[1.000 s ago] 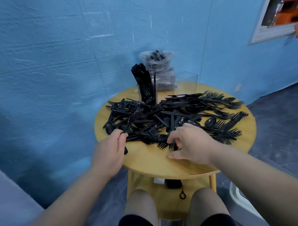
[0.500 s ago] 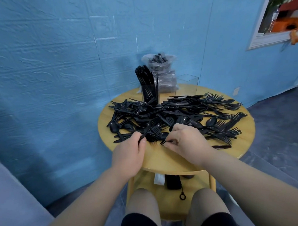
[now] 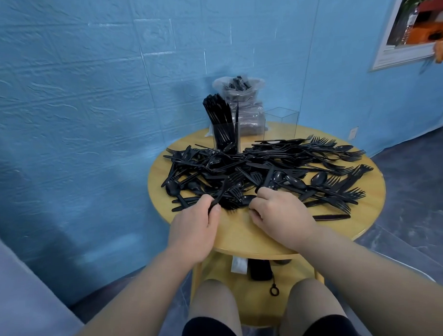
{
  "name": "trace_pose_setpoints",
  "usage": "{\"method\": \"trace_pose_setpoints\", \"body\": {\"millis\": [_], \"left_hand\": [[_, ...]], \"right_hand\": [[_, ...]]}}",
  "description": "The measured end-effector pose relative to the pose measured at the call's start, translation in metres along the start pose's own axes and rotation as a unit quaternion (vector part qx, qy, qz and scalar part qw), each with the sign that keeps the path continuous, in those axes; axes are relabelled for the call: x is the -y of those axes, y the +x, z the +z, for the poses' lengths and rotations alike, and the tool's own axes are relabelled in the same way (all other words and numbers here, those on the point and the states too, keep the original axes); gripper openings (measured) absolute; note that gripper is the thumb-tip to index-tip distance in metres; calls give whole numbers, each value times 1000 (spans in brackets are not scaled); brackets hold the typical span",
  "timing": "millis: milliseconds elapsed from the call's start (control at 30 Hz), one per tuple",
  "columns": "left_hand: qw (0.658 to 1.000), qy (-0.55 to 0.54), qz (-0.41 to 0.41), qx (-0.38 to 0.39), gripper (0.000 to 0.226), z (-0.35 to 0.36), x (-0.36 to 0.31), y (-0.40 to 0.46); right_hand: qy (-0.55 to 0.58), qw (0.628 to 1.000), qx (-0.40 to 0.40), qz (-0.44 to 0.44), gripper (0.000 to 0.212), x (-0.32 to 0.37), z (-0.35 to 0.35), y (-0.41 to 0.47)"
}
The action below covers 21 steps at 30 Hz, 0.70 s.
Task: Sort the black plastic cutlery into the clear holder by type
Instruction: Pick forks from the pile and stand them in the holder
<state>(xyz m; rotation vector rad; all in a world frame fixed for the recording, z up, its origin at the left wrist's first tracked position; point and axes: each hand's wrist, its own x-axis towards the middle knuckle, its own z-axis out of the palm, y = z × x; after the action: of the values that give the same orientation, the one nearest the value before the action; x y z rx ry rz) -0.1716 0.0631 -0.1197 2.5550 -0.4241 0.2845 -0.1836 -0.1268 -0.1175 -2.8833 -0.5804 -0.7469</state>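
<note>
While the left hand (image 3: 192, 225) pinches a fork (image 3: 222, 190), curled right-hand (image 3: 279, 213) fingers hide their grasp, if any

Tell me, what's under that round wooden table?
Under the round table sits a lower shelf holding a white packet and a black object with a looped cord. The tabletop covers the shelf's back part; the person's knees hide its front.
</note>
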Motion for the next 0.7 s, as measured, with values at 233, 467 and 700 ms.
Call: {"method": "trace_pose_setpoints", "body": {"millis": [233,467,700], "left_hand": [[996,-91,-1,14,16,-10,-3,1],[998,12,40,-53,24,-41,-34,45],[993,32,103,-52,21,-40,-69,76]], "right_hand": [[35,996,-87,9,9,-18,-36,2],[229,934,-195,194,12,-29,-98,25],[535,717,-185,406,2,-34,-111,54]]}}
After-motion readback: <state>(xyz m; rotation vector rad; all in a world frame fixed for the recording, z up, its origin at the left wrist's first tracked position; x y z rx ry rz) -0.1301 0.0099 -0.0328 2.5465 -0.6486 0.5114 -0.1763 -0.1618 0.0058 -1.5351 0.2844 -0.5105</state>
